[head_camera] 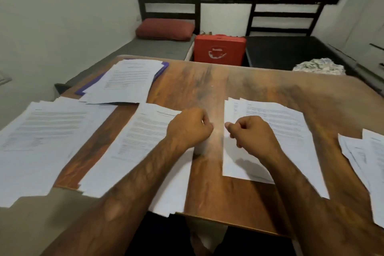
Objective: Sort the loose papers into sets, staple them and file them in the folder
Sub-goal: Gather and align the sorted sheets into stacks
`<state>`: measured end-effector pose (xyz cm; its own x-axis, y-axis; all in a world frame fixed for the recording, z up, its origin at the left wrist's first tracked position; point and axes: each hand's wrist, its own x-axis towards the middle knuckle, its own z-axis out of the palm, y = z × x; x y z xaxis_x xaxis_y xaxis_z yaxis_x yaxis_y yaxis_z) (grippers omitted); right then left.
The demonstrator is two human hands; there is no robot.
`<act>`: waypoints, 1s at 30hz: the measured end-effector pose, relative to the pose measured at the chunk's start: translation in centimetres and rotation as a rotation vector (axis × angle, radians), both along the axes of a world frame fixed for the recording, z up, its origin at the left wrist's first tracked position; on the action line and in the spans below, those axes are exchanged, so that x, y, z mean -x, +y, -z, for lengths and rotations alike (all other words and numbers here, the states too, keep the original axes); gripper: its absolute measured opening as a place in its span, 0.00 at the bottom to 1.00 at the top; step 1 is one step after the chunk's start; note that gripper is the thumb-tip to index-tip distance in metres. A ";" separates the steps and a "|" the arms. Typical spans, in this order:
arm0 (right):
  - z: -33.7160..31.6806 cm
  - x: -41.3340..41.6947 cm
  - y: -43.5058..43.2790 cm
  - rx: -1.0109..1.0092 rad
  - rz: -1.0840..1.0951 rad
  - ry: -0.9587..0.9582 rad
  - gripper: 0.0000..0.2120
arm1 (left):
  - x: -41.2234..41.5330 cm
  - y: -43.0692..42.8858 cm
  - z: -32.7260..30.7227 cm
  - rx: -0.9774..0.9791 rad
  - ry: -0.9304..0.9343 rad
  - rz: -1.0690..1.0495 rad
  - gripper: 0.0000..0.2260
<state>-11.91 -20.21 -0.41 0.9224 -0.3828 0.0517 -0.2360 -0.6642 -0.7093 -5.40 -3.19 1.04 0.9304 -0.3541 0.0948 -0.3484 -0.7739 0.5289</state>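
Left hand (pixel 190 129) curled, glint (pixel 202 122) at fingertips (pixel 207 128), cannot tell if pinching, right hand (pixel 252 135) fisted, nothing visible inside, near-left stack (pixel 145 141) under left wrist, near-right stack (pixel 276 122) under right wrist, purple folder (pixel 91 85) at 11 o'clock beneath more papers (pixel 128 78).

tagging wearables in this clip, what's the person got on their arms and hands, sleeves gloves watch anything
Nothing worn shows. The left forearm and right forearm are bare to the frame's edge, no sleeve in view. The left hand and right hand are ungloved; neither wrist has a watch or band. Too blurred to rule out a ring.
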 end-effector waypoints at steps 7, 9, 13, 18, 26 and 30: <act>2.3 0.3 -6.5 0.340 0.175 0.047 0.21 | -2.4 -9.5 2.1 0.044 -0.059 0.111 0.03; 2.7 -0.1 -7.6 0.380 0.155 0.036 0.18 | -3.5 -11.4 2.6 -0.002 -0.102 0.169 0.05; 3.3 -1.3 -10.3 0.463 0.160 -0.055 0.21 | -5.3 -13.8 3.5 -0.091 -0.206 0.269 0.16; 5.2 -1.8 -12.7 0.479 0.167 0.081 0.30 | -5.6 -14.4 6.8 -0.242 -0.319 0.275 0.17; 5.8 -2.3 -13.0 0.443 0.218 0.024 0.20 | -6.3 -14.3 7.4 -0.121 -0.246 0.246 0.21; 5.6 -2.3 -13.1 0.439 0.209 0.036 0.20 | -6.3 -14.0 7.3 -0.174 -0.235 0.121 0.27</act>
<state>-9.65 -33.34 -6.06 0.8325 -0.5089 0.2193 -0.4152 -0.8349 -0.3613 0.87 -17.15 -6.31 0.8403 -0.4906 0.2306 -0.5405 -0.7912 0.2862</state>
